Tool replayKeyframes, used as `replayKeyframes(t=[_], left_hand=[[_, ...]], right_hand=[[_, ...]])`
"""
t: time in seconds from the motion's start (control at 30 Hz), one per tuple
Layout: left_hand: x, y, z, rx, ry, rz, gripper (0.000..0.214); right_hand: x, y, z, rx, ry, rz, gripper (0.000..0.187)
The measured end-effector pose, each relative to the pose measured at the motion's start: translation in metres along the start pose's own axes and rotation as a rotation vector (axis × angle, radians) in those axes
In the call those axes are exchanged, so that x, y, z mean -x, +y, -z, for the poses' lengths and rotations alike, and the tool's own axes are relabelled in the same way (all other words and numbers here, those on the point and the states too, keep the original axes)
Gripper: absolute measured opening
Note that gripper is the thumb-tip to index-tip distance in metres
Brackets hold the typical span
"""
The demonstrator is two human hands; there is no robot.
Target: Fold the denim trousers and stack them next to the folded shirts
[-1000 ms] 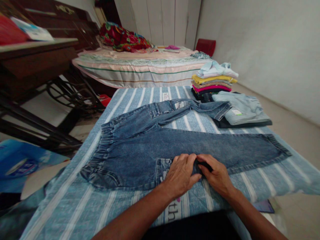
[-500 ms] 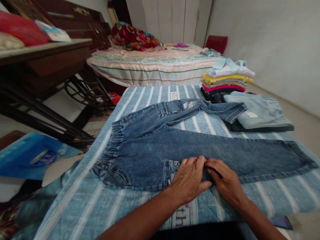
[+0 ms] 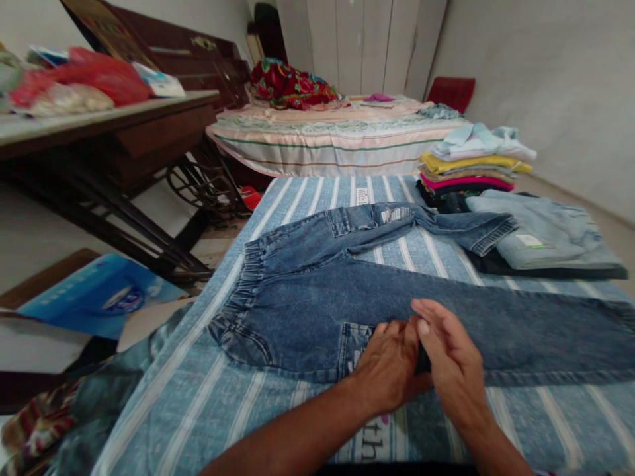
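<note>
A pair of dark blue jeans lies spread on a blue striped cloth, waistband to the left, legs running right. My left hand rests on the near leg beside a patch pocket, fingers curled and pinching the denim. My right hand is right against it, fingers held together and raised on edge over the same spot. What lies between the two hands is hidden.
Folded light jeans and a stack of folded coloured clothes sit at the far right. A bed stands behind. A dark wooden table is at left, a blue box on the floor.
The view has shifted so everything sits further right. My right hand has lifted from lying flat to standing on edge beside my left hand.
</note>
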State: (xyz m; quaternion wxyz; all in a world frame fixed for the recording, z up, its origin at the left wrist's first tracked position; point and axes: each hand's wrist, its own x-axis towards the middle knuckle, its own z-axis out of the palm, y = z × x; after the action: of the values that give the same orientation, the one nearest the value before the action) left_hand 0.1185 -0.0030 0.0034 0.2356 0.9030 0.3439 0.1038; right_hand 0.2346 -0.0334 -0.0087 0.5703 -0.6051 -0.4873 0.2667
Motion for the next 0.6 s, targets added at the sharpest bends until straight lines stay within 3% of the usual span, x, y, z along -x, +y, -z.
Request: replayKeyframes(t=[0.27, 0.33, 0.43, 0.53, 0.6], left_hand=[[-0.002, -0.001, 0.009, 0.102, -0.040, -0.042, 0.053], [-0.004, -0.004, 0.009, 0.163, -0.022, -0.007, 0.058], [-0.006, -0.009, 0.009, 0.380, 0.051, 0.071, 0.069], [-0.006, -0.016, 0.011, 0.576, 0.168, 0.142, 0.057], [-0.003, -0.021, 0.014, 0.522, 0.246, 0.181, 0.049]], right_hand=[[-0.011, 0.020, -0.006, 0.126, -0.174, -0.025, 0.039], [-0.009, 0.022, -0.005, 0.148, -0.194, -0.006, 0.041], [-0.007, 0.027, -0.007, 0.190, -0.219, 0.032, 0.046], [-0.006, 0.030, -0.009, 0.288, -0.244, 0.059, 0.051], [-0.006, 0.030, -0.010, 0.352, -0.262, 0.074, 0.052]])
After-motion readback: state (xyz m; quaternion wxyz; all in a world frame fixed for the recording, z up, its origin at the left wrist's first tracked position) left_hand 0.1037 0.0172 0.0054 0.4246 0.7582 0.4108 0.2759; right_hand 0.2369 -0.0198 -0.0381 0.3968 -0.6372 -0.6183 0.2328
